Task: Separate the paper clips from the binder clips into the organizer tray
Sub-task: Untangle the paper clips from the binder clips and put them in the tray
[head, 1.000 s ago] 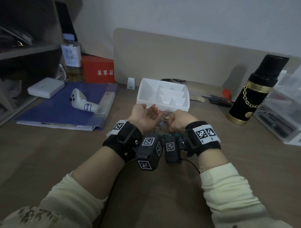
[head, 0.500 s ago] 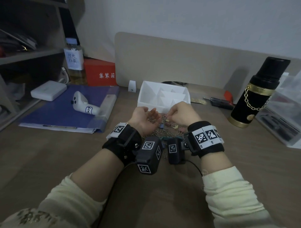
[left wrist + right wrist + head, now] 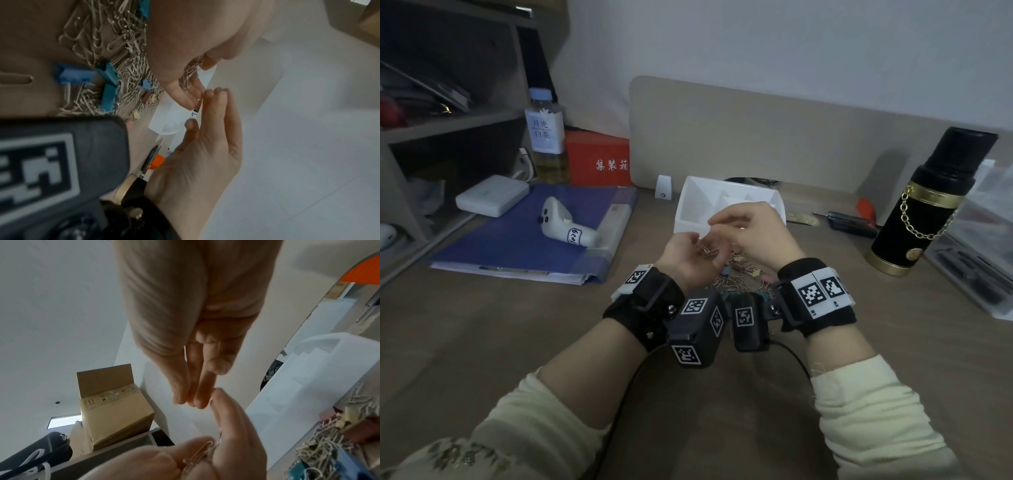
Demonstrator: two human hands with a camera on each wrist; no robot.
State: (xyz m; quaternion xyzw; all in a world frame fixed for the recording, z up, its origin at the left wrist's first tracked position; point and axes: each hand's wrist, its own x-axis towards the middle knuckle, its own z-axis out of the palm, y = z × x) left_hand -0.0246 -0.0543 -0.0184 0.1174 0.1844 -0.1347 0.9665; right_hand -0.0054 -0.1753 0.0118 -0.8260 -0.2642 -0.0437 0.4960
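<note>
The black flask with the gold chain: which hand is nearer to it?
Right. The right hand is raised between the organizer tray and the black flask; the left hand, cupping paper clips, lies beyond it.

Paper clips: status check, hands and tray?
Left hand cups a bunch of paper clips. Right hand open, fingertips touching left's. Mixed pile on desk before tray. Nothing between hands and tray.

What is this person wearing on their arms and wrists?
Both arms have cream long sleeves, pushed up the forearms. Each wrist carries a black strap with white square-coded marker tags and a black boxy camera unit bearing the same black-and-white tags. A black cable runs back from the units. Left hand and right hand are bare.
</note>
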